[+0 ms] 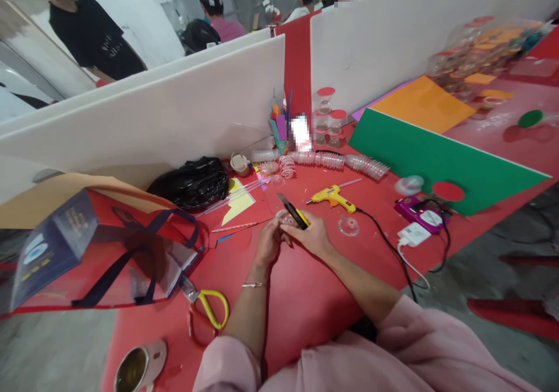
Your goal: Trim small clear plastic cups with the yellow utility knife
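My right hand (313, 236) is closed around a yellow and black box cutter (297, 215), its blade pointing up and to the left. Close against it, my left hand (268, 242) has its fingers curled on a small transparent plastic piece (286, 218), partly hidden by the hands and the cutter. Whether the blade touches the plastic I cannot tell. Just beyond lies a yellow hot glue gun (333, 198) with a black cord. A round transparent lid (348, 225) rests to the right, and a striped straw (234, 227) to the left.
Yellow-handled scissors (213, 308) and a mug (140, 367) of liquid stand at the near left, below a large bag (109, 246). Rows of plastic cups (325, 159) lie at the back. Right are a purple power strip (421, 214) and a green board (437, 162). Low white partitions (144, 101) edge the table.
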Available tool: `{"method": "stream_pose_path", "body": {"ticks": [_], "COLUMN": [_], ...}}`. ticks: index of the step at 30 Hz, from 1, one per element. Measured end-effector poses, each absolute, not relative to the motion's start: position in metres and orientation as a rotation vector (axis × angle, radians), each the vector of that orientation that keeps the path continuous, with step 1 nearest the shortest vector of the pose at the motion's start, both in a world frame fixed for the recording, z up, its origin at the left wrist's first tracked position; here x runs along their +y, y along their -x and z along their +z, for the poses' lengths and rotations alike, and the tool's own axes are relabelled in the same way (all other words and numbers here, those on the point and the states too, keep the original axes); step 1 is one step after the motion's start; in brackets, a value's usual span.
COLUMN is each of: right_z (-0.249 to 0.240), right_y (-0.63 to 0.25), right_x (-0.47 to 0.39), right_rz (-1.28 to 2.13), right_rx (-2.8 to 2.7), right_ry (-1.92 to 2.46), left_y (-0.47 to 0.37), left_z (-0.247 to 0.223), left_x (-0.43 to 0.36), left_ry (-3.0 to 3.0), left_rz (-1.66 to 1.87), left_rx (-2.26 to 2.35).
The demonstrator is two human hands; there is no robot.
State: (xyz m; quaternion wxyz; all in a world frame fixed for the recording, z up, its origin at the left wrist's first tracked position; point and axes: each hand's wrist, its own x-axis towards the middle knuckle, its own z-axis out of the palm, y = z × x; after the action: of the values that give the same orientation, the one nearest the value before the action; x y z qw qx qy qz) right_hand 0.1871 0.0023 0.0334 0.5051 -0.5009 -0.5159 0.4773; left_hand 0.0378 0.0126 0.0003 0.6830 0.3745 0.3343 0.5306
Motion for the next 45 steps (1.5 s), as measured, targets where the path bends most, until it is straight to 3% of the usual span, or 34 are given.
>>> {"method": "stream_pose_path", "body": {"ticks": [4,11,22,29,40,45], "right_z": [0.038,0.043,0.029,0.027,0.031,0.019], "right_y": [-0.194,-0.195,-0.191,-0.193,-0.21,-0.215], "right_x": [0.005,0.004,0.006,0.008,-0.007,-0.014], "right_rz": [0.977,1.061,1.103,1.221,0.41,0.306], "right_rx": [-1.252,-1.242,-1.249,-1.319,-1.912,-1.989], "right_ry": [1.348,1.326,1.314,1.154,1.297,1.297], "left_y": [-0.038,-0.032,-0.036,-0.033,-0.017,-0.016], "left_z": [0.001,0.0,0.005,0.0,-0.004,-0.009], "left_x": [0.013,0.017,0.007,0.015,0.026,0.028], "left_ry": [-0.901,-0.857,-0.968,-0.69,-0.594,-0.594], "left_rz": [1.347,1.619,1.382,1.359,1.492,1.473], "left_rx": [0.908,1.06,0.855,0.785,0.842,0.799]}}
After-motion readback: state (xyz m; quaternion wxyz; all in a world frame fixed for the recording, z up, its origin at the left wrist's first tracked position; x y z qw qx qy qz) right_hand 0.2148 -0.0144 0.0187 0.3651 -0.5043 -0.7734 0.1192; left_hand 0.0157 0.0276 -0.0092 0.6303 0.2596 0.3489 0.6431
